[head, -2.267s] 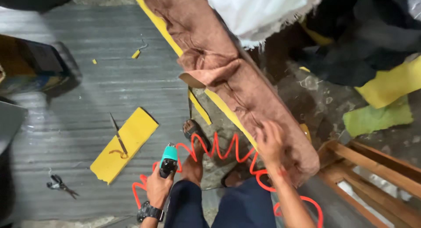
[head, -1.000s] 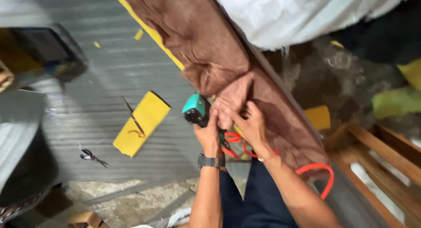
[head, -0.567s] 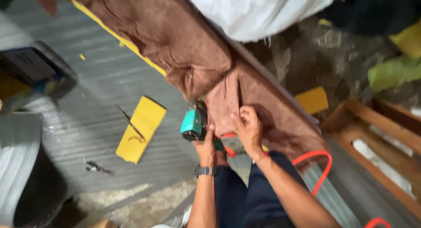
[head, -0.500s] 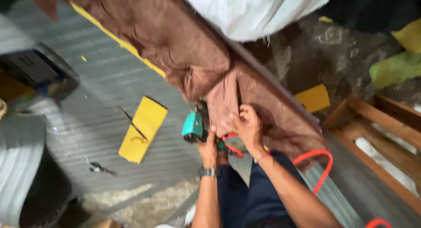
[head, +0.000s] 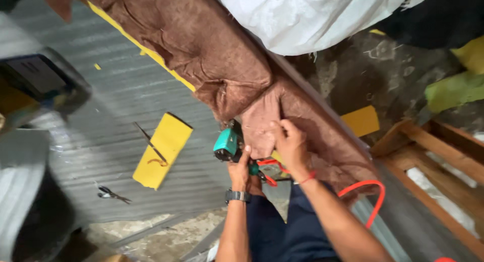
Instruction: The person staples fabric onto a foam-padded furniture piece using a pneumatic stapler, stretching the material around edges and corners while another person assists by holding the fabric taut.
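Note:
My left hand [head: 241, 169] grips a teal pneumatic staple gun [head: 228, 143], its nose against the edge of brown fabric [head: 212, 55] stretched over a long frame. A watch sits on that wrist. My right hand [head: 289, 142] pinches and presses a folded flap of the brown fabric just right of the gun. A coiled orange air hose [head: 370, 197] runs from the gun past my right forearm. Yellow foam shows under the fabric's edge.
A yellow foam piece [head: 163, 149] with a thin tool on it lies on the grey ribbed floor [head: 126, 105]; scissors [head: 113, 194] lie below it. White sacking [head: 312, 15] covers the top. A wooden frame [head: 433, 146] stands at right, a dark box [head: 35, 83] at left.
Both hands came up from the floor to the fabric edge. The gun now sits against the fold, and the right hand has shifted onto the flap beside it.

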